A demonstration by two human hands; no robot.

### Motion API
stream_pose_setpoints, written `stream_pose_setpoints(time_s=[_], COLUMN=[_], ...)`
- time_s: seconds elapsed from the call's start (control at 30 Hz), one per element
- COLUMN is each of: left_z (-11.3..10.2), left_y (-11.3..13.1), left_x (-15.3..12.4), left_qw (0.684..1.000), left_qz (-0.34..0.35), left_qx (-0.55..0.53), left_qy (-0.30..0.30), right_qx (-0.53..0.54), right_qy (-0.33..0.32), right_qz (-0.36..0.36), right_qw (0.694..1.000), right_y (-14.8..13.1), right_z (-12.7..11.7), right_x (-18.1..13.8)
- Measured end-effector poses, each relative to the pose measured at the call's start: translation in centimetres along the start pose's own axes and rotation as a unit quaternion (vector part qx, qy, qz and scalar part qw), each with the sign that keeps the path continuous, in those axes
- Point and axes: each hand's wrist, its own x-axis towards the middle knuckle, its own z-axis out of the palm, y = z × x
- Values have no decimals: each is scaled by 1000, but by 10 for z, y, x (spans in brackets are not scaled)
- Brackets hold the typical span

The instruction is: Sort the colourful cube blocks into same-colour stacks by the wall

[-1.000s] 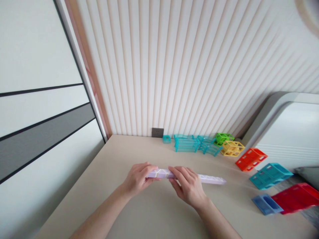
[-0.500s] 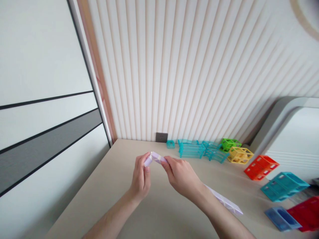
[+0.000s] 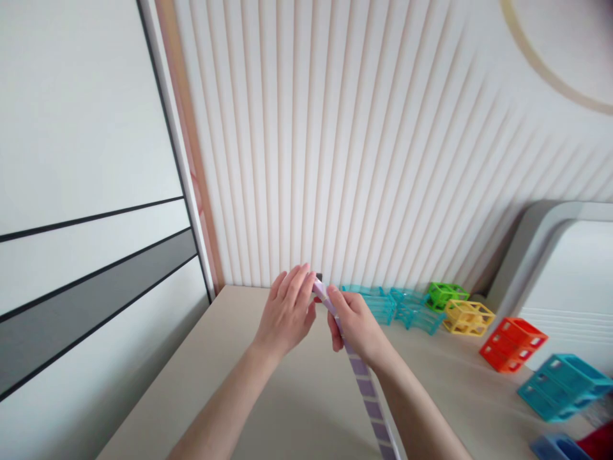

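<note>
A lilac and white twisty snake puzzle (image 3: pixel 368 388) runs from between my hands down toward the bottom of the view, under my right forearm. My left hand (image 3: pixel 286 312) is at its upper end, with long fingers side by side against the tip and the thumb below. Just behind that end, my right hand (image 3: pixel 358 324) grips the puzzle, thumb on top and fingers curled underneath. The lower length hangs or lies along the inner side of my right wrist; its far end is out of view.
Turquoise openwork plastic pieces (image 3: pixel 416 313) stand along the ribbed wall. Beyond them to the right are a green frame block (image 3: pixel 446 295), a yellow one (image 3: pixel 469 317), an orange one (image 3: pixel 512 345), a teal one (image 3: pixel 565 386) and a blue piece (image 3: pixel 558 448). A white cabinet (image 3: pixel 96 306) borders the table's left side.
The puzzle's bent front part now looks straighter, and its long tail has swung inward from right of my right forearm. Both hands have shifted slightly right; the left has turned its back upward. The view has tilted.
</note>
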Motion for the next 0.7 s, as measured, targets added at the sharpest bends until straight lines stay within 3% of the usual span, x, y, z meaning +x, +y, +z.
stream_pose_setpoints(time_s=[0.1, 0.2, 0.33, 0.43, 0.57, 0.7], left_z=[-3, -7, -14, -22, -25, -18], left_y=[7, -5, -36, -44, -33, -19], left_x=[20, 25, 21, 18, 16, 14], left_qw=[999, 997, 987, 986, 990, 989], left_qz=[17, -29, -155, -154, -80, -127], left_qx=[-22, -34, -38, 24, -4, -71], left_qy=[-41, -55, -21, -51, -115, -37], right_qx=[2, 2, -135, -209, -147, 5], right_qy=[-27, -47, -33, -41, -114, -167], right_qz=[3, -40, -35, -10, 26, 66], right_qw=[1000, 998, 990, 977, 982, 984], right_y=[-2, 2, 12, 11, -2, -9], right_z=[-7, -17, -37, -49, -53, -39], right_x=[-3, -9, -13, -13, -18, -24])
